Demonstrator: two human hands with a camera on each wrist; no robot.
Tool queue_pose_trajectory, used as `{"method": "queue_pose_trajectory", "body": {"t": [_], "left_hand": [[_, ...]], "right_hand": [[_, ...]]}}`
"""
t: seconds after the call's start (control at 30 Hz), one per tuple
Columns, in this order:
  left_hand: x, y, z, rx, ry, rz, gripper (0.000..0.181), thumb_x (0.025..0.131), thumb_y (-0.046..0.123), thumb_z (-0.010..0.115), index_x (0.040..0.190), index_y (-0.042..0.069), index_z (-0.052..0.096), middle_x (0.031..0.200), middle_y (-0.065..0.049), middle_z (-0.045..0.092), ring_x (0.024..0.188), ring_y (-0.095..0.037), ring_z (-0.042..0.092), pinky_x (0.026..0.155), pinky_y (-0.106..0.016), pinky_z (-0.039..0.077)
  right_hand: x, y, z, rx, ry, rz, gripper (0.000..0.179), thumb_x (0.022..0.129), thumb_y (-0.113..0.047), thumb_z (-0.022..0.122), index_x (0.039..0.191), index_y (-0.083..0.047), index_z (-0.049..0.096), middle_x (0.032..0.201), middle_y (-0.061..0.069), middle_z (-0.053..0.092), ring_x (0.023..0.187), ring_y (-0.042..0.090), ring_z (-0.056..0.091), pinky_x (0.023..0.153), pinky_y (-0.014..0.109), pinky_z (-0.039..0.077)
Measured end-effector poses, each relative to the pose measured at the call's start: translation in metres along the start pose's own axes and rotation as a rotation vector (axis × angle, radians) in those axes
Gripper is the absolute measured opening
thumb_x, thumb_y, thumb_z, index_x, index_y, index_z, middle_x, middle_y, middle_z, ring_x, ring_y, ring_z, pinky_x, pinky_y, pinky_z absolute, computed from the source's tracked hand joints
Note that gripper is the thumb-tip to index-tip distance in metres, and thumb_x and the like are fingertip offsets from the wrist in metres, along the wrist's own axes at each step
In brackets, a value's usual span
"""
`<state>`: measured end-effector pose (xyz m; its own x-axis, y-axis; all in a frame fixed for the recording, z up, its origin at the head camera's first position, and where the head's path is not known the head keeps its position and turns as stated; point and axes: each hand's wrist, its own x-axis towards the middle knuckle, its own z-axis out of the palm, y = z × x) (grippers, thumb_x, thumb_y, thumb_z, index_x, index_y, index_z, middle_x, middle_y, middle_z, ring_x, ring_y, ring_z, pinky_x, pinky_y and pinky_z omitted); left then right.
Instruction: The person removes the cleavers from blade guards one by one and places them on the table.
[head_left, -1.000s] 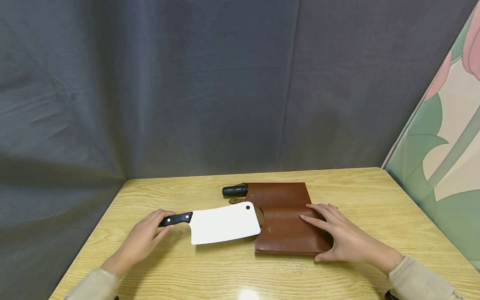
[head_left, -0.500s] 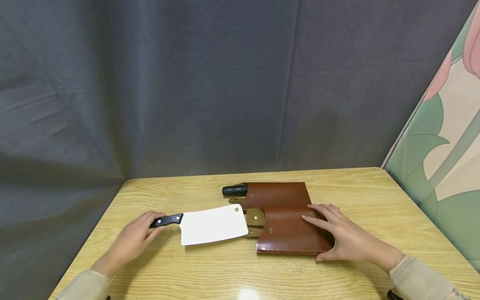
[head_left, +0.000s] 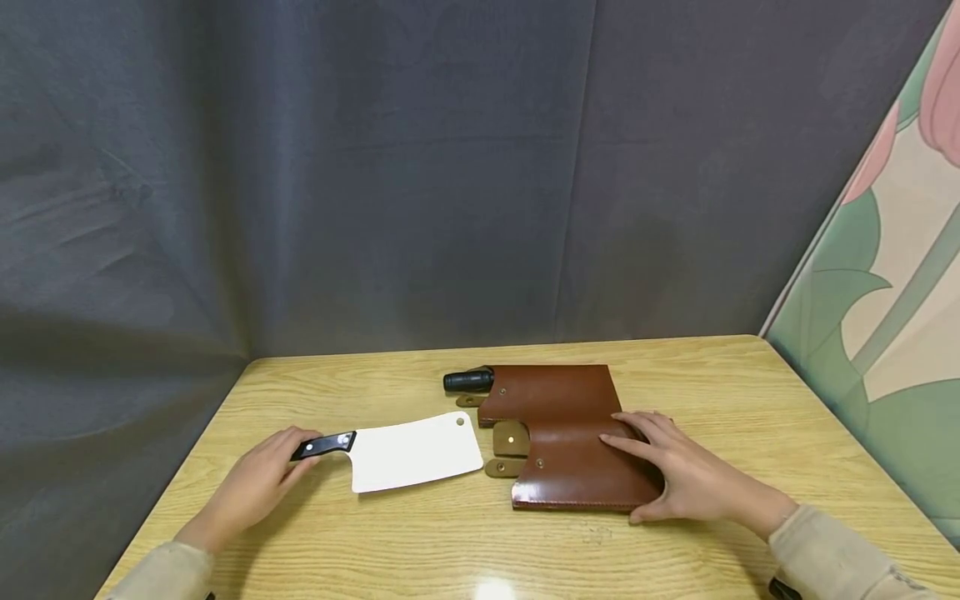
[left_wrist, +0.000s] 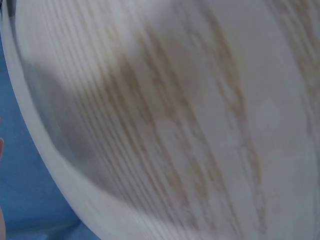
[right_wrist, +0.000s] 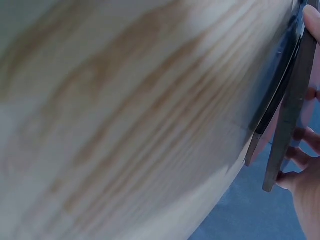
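By its black riveted handle my left hand (head_left: 258, 477) holds a cleaver (head_left: 416, 452), blade pointing right, with a round hole near the tip corner. The blade's end lies a little left of a brown leather knife sheath (head_left: 585, 471), whose mouth faces left with an olive flap and a snap strap. At the sheath's right end my right hand (head_left: 690, 471) holds it, fingers over the top and thumb at the near edge. The right wrist view shows the fingers (right_wrist: 300, 155) along the sheath's side. Only a sliver of fingers shows in the left wrist view.
Behind lies a second brown sheath (head_left: 555, 390) with a black handle (head_left: 468, 381) sticking out of its mouth. The wooden table (head_left: 375, 550) ends at a grey curtain (head_left: 420, 183). A flower-patterned panel (head_left: 885, 317) stands at the right.
My left hand has drawn the cleaver leftward, away from the front sheath, uncovering the sheath's flap and strap. The right hand has hardly moved.
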<state>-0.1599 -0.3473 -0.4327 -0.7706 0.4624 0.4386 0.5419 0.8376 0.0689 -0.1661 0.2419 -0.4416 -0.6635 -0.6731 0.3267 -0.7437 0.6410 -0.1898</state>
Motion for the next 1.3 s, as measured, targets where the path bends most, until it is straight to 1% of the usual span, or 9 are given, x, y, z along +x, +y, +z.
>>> {"method": "queue_pose_trajectory", "body": {"t": [0.23,0.43,0.63,0.8,0.9,1.07,1.2,1.3], "left_hand": [[-0.004,-0.005,0.003,-0.001,-0.026,-0.015,0.033,0.088,0.013,0.076,0.116,0.013,0.059,0.100,0.010,0.060,0.085,-0.005,0.056,0.068,-0.035,0.052],[-0.006,-0.008,0.006,0.008,-0.026,-0.017,0.031,0.089,0.015,0.075,0.115,0.015,0.060,0.098,0.012,0.059,0.083,-0.003,0.053,0.066,-0.033,0.050],[-0.004,-0.006,0.008,0.025,-0.034,-0.020,0.027,0.089,0.017,0.075,0.113,0.016,0.063,0.099,0.012,0.062,0.086,-0.006,0.058,0.071,-0.036,0.052],[-0.002,-0.005,0.012,0.041,-0.060,-0.027,0.027,0.090,0.020,0.075,0.114,0.014,0.064,0.101,0.010,0.064,0.088,-0.009,0.061,0.073,-0.037,0.054],[-0.002,-0.008,0.015,0.047,-0.062,-0.027,0.028,0.090,0.020,0.075,0.115,0.013,0.064,0.102,0.007,0.066,0.090,-0.012,0.064,0.075,-0.038,0.055],[0.001,-0.013,0.020,0.052,-0.065,-0.020,0.032,0.088,0.022,0.077,0.117,0.013,0.066,0.105,0.003,0.068,0.092,-0.017,0.067,0.074,-0.040,0.057],[0.005,-0.014,0.021,0.071,-0.083,-0.002,0.031,0.086,0.023,0.079,0.113,0.013,0.069,0.103,0.006,0.066,0.090,-0.015,0.066,0.072,-0.038,0.056],[0.007,-0.014,0.022,0.081,-0.100,0.013,0.031,0.084,0.024,0.080,0.111,0.013,0.071,0.103,0.006,0.066,0.090,-0.014,0.065,0.072,-0.037,0.056]], "right_hand": [[0.000,-0.001,0.002,-0.006,-0.002,-0.007,0.098,0.063,-0.064,0.085,0.144,-0.019,0.053,0.147,0.017,0.042,0.129,0.032,0.039,0.091,0.055,0.047],[0.001,-0.003,0.003,0.017,-0.029,0.010,0.096,0.065,-0.064,0.084,0.145,-0.021,0.052,0.147,0.016,0.041,0.130,0.034,0.039,0.092,0.056,0.047],[0.002,-0.002,0.003,0.053,-0.070,0.042,0.096,0.067,-0.063,0.083,0.146,-0.021,0.051,0.149,0.018,0.039,0.131,0.041,0.039,0.095,0.060,0.044],[0.005,-0.002,0.003,0.086,-0.120,0.063,0.097,0.068,-0.065,0.081,0.148,-0.021,0.049,0.150,0.021,0.036,0.133,0.050,0.036,0.097,0.066,0.040],[0.006,-0.002,0.003,0.107,-0.148,0.069,0.097,0.069,-0.066,0.079,0.149,-0.020,0.048,0.152,0.022,0.035,0.134,0.053,0.033,0.098,0.069,0.037],[0.008,-0.003,0.003,0.131,-0.181,0.081,0.097,0.070,-0.066,0.078,0.149,-0.020,0.046,0.153,0.021,0.033,0.134,0.053,0.033,0.098,0.069,0.037],[0.009,-0.002,0.003,0.144,-0.197,0.092,0.098,0.071,-0.066,0.077,0.150,-0.019,0.045,0.154,0.021,0.033,0.134,0.053,0.033,0.099,0.069,0.036],[0.008,-0.002,0.004,0.152,-0.201,0.090,0.098,0.071,-0.067,0.077,0.150,-0.018,0.045,0.154,0.020,0.032,0.135,0.053,0.032,0.100,0.070,0.034]]}}
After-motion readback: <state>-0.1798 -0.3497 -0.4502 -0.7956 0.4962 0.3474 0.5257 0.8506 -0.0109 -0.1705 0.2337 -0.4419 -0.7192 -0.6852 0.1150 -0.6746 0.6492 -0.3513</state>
